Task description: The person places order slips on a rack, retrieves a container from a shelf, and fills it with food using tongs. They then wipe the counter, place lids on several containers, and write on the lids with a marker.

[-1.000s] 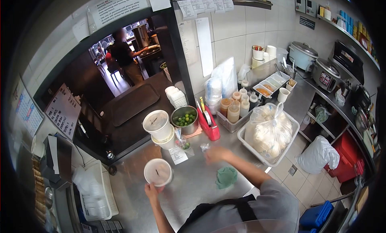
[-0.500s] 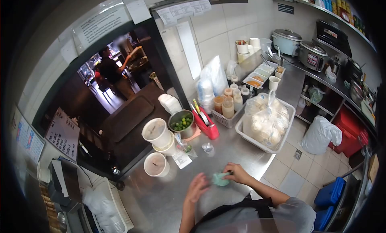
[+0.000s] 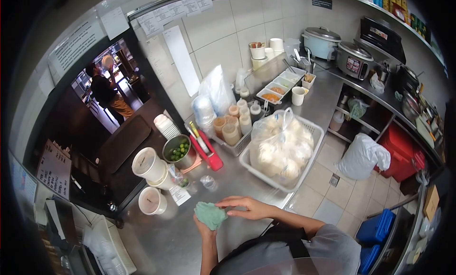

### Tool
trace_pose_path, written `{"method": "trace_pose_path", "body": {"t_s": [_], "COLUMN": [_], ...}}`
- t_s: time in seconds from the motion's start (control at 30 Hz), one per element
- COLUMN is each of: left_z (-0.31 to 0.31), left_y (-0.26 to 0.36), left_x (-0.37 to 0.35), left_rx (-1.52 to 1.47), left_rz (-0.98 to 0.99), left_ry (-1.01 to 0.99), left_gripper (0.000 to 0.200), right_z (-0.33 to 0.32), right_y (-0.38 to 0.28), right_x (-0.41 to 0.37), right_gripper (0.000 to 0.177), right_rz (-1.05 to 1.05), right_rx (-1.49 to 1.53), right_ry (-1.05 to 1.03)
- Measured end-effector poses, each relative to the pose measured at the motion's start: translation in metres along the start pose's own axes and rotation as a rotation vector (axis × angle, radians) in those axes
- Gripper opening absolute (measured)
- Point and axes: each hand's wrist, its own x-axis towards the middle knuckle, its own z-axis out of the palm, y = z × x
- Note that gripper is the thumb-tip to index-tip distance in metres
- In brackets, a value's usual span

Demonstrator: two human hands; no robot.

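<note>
Green cloth sits bunched just above the near part of the steel worktop, cupped from below by the left hand and pinched at its right edge by the right hand, apparently gathered but not yet pressed to the steel.

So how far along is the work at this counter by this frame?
Done, it seems: the white tubs stand lidded at the steel counter's left side. In hand: a green cloth, bunched in the left hand, the right hand pinching its edge. Left: a paper slip and a small clear cup lie loose beside the tubs.
</note>
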Motion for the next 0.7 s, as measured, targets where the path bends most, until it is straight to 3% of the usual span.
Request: {"method": "trace_pose_path", "body": {"t_s": [0.03,0.13,0.17,0.27,0.37,0.5,0.57,0.7], "left_z": [0.005,0.021,0.029,0.016,0.032,0.051,0.089,0.097], "left_y": [-0.012,-0.031,-0.034,-0.059,-0.061,-0.055,-0.019,0.031], "left_x": [0.008,0.025,0.015,0.010,-0.010,0.000,0.016,0.107], "left_rx": [0.022,1.232,1.711,1.904,1.726,1.579,1.566,1.513], "left_rz": [0.029,0.243,0.085,0.141,0.164,0.357,0.462,0.859], "left_ry": [0.003,-0.208,-0.161,-0.184,-0.171,-0.144,-0.059,0.110], "left_gripper": [0.026,0.034,0.057,0.065,0.062,0.043,0.037,0.032], "right_z": [-0.018,-0.084,-0.110,-0.176,-0.217,-0.227,-0.219,-0.198], "right_y": [-0.001,-0.004,-0.006,-0.001,0.006,0.011,0.018,0.021], "right_x": [-0.006,-0.039,-0.054,-0.089,-0.110,-0.100,-0.091,-0.067], "right_gripper": [0.036,0.029,0.027,0.018,0.016,0.016,0.016,0.015], "right_rz": [-0.011,0.003,0.036,0.147,0.219,0.207,0.209,0.194], "right_rx": [-0.073,-0.236,-0.245,-0.232,-0.039,0.004,0.000,0.058], "right_ry": [0.054,0.233,0.301,0.592,0.734,0.725,0.673,0.554]}}
